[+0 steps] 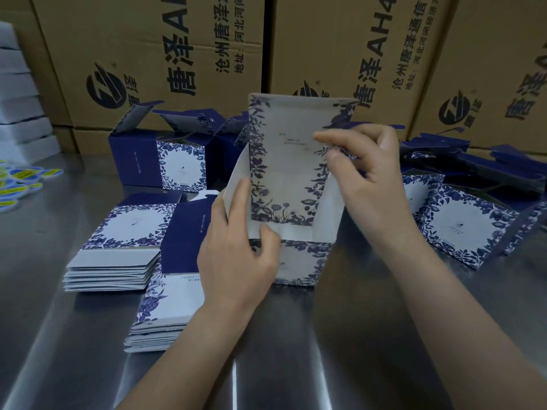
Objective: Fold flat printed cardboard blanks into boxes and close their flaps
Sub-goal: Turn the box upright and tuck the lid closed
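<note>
Box blank (290, 173), between left hand (239, 255), right hand (370, 179)

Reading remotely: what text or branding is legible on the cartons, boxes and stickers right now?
"唐泽AH", "沧州唐泽通", "地址:河北河间", each cut off: left brown carton.
"唐泽AH4", "沧州唐泽通信", "地址:河北河间", cut off: middle brown carton.
"唐泽" beside a logo: right brown carton.
Small print on the half-folded box and the finished box: too small to read.
Yellow stickers: blurred, unreadable.
</note>
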The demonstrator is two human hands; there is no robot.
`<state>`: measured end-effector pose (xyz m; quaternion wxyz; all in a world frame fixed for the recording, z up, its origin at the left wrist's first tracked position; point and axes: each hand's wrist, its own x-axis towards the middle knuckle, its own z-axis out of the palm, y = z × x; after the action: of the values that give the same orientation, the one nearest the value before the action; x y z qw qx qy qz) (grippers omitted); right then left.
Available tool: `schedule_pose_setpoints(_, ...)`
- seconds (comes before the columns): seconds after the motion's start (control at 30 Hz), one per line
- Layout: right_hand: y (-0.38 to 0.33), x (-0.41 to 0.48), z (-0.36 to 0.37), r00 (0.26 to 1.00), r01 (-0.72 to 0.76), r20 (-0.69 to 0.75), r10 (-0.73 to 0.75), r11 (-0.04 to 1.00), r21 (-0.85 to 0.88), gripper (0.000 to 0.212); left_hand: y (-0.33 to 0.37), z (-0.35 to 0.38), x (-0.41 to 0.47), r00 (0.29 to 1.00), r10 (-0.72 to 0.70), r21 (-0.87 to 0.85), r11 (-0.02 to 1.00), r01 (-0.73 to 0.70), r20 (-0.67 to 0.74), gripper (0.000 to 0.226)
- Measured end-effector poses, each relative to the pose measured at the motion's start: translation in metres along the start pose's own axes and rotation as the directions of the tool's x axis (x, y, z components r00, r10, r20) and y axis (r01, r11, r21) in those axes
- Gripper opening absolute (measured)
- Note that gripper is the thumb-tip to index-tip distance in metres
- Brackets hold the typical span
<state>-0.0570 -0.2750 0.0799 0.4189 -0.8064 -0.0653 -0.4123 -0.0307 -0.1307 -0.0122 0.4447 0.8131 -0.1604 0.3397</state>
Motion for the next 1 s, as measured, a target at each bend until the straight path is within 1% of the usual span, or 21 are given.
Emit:
schedule_pose_setpoints(0.1,0.014,0.004,-0.004,0.993,-0.101,0.079,0.093,0.989,0.105,0.027,0.002,-0.002,0.001,0.999,0.04,-0.018,0.999,-0.04,-0.015,0.065)
schedule_pose_setpoints(0.17,0.029,0.005,-0.005,0.976,-0.178,0.155,0.152,0.969,0.173,0.029,0.002,-0.002,0.002,0.994,0.095,-0.008,0.995,-0.095,-0.046,0.063)
schedule_pose_setpoints(0.27,0.047,0.004,-0.001,0.947,-0.298,0.211,0.24,0.903,0.309,0.032,0.0,-0.001,0.002,0.98,0.175,-0.007,0.984,-0.177,-0.09,0.063)
schedule_pose_setpoints(0.33,0.055,0.003,0.002,0.936,-0.344,0.219,0.274,0.842,0.416,0.034,-0.002,-0.001,0.003,0.976,0.196,-0.066,0.977,-0.203,-0.095,0.067)
schedule_pose_setpoints(0.43,0.065,0.003,0.005,0.914,-0.407,0.219,0.343,0.753,0.517,0.034,-0.002,-0.002,0.002,0.984,0.147,-0.185,0.969,-0.163,-0.097,0.077)
schedule_pose_setpoints(0.5,0.071,0.001,0.005,0.911,-0.413,0.223,0.348,0.756,0.507,0.034,-0.001,-0.002,0.001,0.99,0.111,-0.254,0.958,-0.131,-0.091,0.078)
schedule_pose_setpoints(0.53,0.073,-0.001,0.007,0.913,-0.408,0.228,0.339,0.771,0.489,0.034,-0.001,-0.001,0.0,0.992,0.099,-0.278,0.953,-0.118,-0.08,0.076)
schedule_pose_setpoints(0.6,0.077,-0.006,0.011,0.918,-0.396,0.233,0.322,0.791,0.467,0.034,-0.002,0.001,0.001,0.995,0.083,-0.31,0.946,-0.097,-0.056,0.065)
schedule_pose_setpoints(0.7,0.081,-0.011,0.016,0.911,-0.41,0.255,0.323,0.773,0.485,0.033,-0.003,0.003,0.002,0.992,0.124,-0.296,0.946,-0.129,-0.036,0.049)
schedule_pose_setpoints(0.83,0.083,-0.011,0.02,0.9,-0.435,0.275,0.339,0.738,0.515,0.036,-0.007,0.004,0.004,0.994,0.105,-0.354,0.93,-0.104,-0.017,0.045)
schedule_pose_setpoints(0.9,0.083,-0.011,0.022,0.899,-0.438,0.275,0.342,0.712,0.548,0.038,-0.009,0.004,0.006,0.997,0.077,-0.404,0.913,-0.066,0.011,0.042)
schedule_pose_setpoints(1.0,0.084,-0.011,0.026,0.893,-0.45,0.275,0.356,0.687,0.571,0.041,-0.012,0.004,0.01,0.997,-0.031,-0.506,0.86,0.064,0.074,0.042)
